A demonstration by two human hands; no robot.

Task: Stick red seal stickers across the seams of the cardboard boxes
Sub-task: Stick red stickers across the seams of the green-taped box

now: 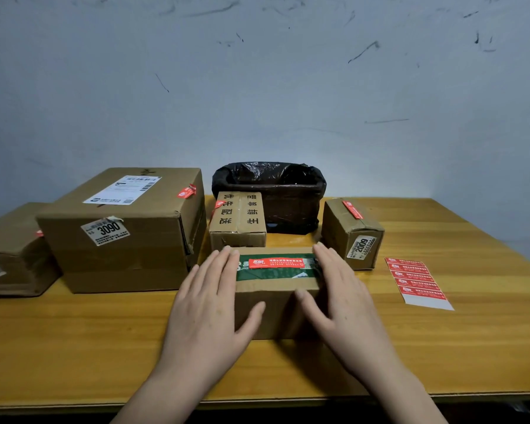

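The head view showed the small box (276,296) near the front edge of the table (104,332), lying long from left to right. My left hand (210,304) and my right hand (341,301) lay flat on its two ends, fingers straight, holding nothing. The red sticker (276,262) ran the same long way between them, and the sticker sheet (418,281) lay toward the right edge, nearer my right hand.

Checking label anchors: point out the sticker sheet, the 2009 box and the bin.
sticker sheet (416,278): head view, red strips.
2009 box (337,229): head view, left side face.
bin (291,209): head view, front wall.
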